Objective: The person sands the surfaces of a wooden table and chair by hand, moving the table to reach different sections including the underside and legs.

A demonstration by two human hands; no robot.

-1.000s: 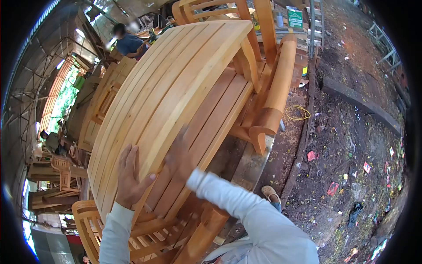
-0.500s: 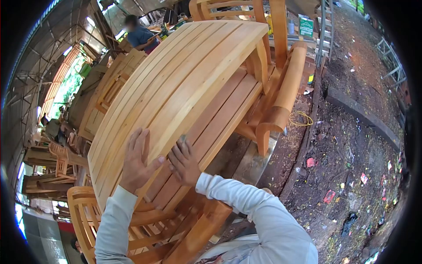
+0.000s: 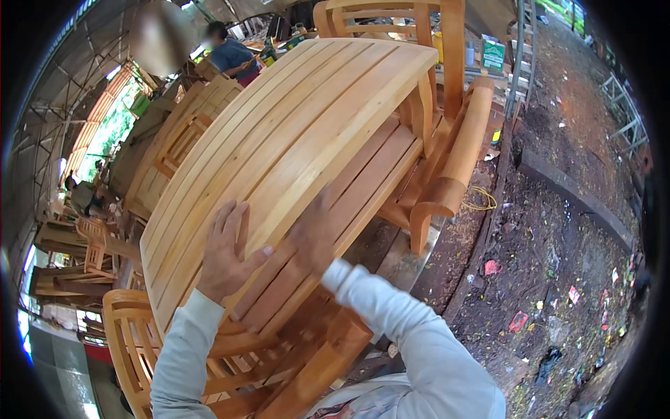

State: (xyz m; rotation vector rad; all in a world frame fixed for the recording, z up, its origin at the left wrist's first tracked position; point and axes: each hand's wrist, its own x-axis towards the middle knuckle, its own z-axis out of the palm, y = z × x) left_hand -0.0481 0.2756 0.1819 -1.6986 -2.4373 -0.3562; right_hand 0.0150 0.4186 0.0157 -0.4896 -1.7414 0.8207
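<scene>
A slatted wooden table with a light, smooth top stretches in front of me. My left hand lies on the top near its front edge, fingers stretched out and thumb apart, holding nothing. Beside it, my right hand is at the table's edge, above the reddish slatted lower shelf. Motion smears its fingers, so whether anything is in them does not show. A wooden armchair stands close below my hands.
Another wooden armchair stands at the table's far right end. A slatted chair back rises at lower left. People are in the background. To the right, a dark beam lies on littered dirt ground beside a yellow cord.
My right hand has shifted slightly right and forward along the table's edge and is now blurred. My left hand stays spread on the top. The view has shifted a little.
</scene>
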